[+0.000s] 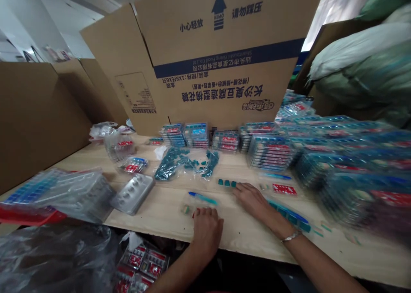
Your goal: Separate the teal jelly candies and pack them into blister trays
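Note:
My left hand [207, 231] rests palm down on the plywood table [167, 224], its fingers curled at the edge of a clear plastic sleeve [192, 205]. A blue-and-teal plastic stick [202, 197] lies just beyond it. My right hand [253, 203] lies flat, its fingertips close to a short row of small teal blocks [227, 183]. A longer teal strip with a blue stick [289, 216] lies right of my right wrist. A red printed label [284, 189] sits beyond my right hand. Whatever my left fingers cover is hidden.
Stacks of packaged blue-and-red trays [269, 153] fill the table's right side. A teal heap in clear wrap [183, 162] lies ahead. A silver tray [131, 193] and plastic bags lie left. A large printed cardboard box [218, 36] stands behind.

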Available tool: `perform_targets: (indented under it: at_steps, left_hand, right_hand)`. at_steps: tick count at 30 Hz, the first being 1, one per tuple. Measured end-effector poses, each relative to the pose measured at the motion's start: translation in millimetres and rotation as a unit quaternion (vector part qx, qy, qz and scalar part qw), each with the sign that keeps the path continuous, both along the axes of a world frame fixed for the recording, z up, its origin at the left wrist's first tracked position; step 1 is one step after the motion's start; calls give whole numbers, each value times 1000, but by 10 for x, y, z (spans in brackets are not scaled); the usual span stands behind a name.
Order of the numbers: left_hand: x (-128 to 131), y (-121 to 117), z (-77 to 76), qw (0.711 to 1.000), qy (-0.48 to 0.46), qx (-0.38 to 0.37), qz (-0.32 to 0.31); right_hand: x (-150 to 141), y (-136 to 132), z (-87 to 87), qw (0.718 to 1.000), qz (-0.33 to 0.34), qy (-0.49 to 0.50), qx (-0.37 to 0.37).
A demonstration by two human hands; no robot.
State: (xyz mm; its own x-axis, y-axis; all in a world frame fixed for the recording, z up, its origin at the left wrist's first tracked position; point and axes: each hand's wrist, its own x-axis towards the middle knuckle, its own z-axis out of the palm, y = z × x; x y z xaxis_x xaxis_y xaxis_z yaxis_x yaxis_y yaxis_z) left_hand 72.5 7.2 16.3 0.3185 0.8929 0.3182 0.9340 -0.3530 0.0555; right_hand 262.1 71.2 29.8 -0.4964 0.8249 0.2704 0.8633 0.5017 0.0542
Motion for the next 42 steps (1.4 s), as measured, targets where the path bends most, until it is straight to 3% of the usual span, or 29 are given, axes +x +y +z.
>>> perform_targets:
  at_steps: [3,5,9,13,16,19,21,24,27,28,31,34,42]
  left_hand:
    - [-24,205,162,998,-36,53,-25]
    - [-77,354,182,989,-31,101,-105]
    - [-189,466,71,947,-16,174,-270]
    - [-376,212,42,912,-49,245,-327]
    - [-624,-107,43,901,-86,246,-347]
    - [-904,-350,34,922,-167,208,-280]
    - [-1050,-372,58,942,-241,129,-196]
    - [-1151,-139,131,926,-372,-14,-62]
    - [-1138,271,159,890,-435,-124,54]
    - [-1123,398,150,887,-431,-147,78]
    - [-1084,638,97,897,-398,-160,107]
    - [-1062,660,77,909,-376,-148,104]
    - [-996,461,102,913,-357,-176,85]
  right_hand:
    - [-45,-247,167,997,42,4,57]
    - [-85,-408,243,994,65,6,84]
    - [-70,-643,265,985,97,46,132]
    - [86,-853,157,970,120,111,180]
    - [98,-1105,81,964,170,130,158]
    - [-67,-1302,80,957,217,155,116]
    - [-241,-1275,112,955,207,203,58]
    - [-504,-930,144,933,110,334,-76]
    - [-683,-421,91,867,23,453,-206]
    - [-717,-277,51,858,6,460,-228]
    - [-761,-36,-102,893,-33,410,-185]
    - [-776,-56,-203,930,-34,345,-118]
    - [-750,-381,-58,964,38,202,-171]
